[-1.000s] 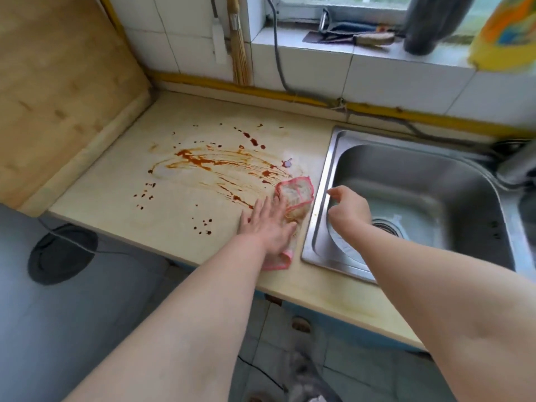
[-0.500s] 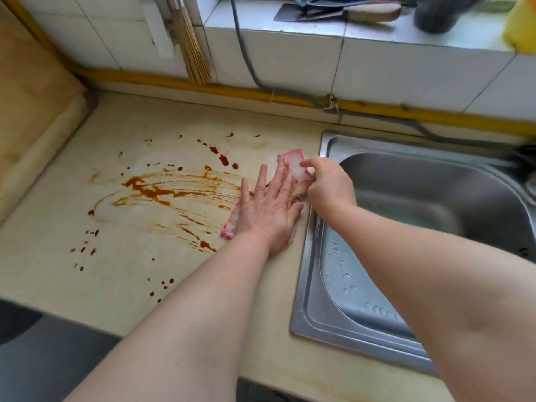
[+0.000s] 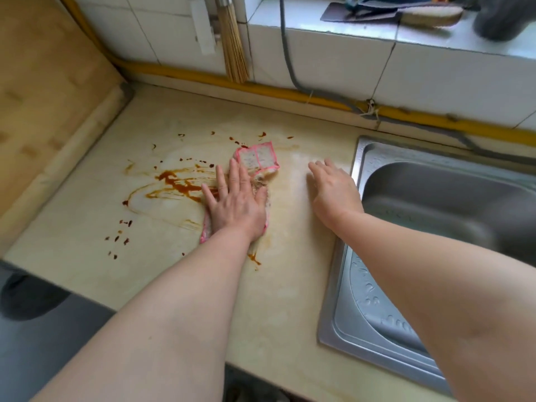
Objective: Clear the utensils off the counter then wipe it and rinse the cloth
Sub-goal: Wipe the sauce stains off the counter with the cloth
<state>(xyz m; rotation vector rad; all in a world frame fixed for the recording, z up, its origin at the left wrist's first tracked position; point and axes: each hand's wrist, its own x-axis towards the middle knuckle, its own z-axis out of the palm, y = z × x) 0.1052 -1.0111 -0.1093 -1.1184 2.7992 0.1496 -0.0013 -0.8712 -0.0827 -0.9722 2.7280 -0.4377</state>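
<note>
The left hand (image 3: pixel 235 204) presses a pink-edged cloth (image 3: pixel 258 158) flat onto the desk (image 3: pixel 290 285). I judge the wipe will go best if the palm bears down evenly and sweeps left through the reddish-brown sauce smear (image 3: pixel 177 184), then over the scattered drops nearer the front edge. The cloth should be refolded to a clean face once it loads up (a soaked face would only spread the streaks). This hand lies spread, fingers straight and fanned, pinching nothing; the cloth's far end pokes out past the fingertips and its near end shows by the wrist. The right hand (image 3: pixel 333 190) rests palm-down on the desk apart from the cloth, fingers straight and empty, just beside the steel sink (image 3: pixel 362 300), seemingly as a brace.
</note>
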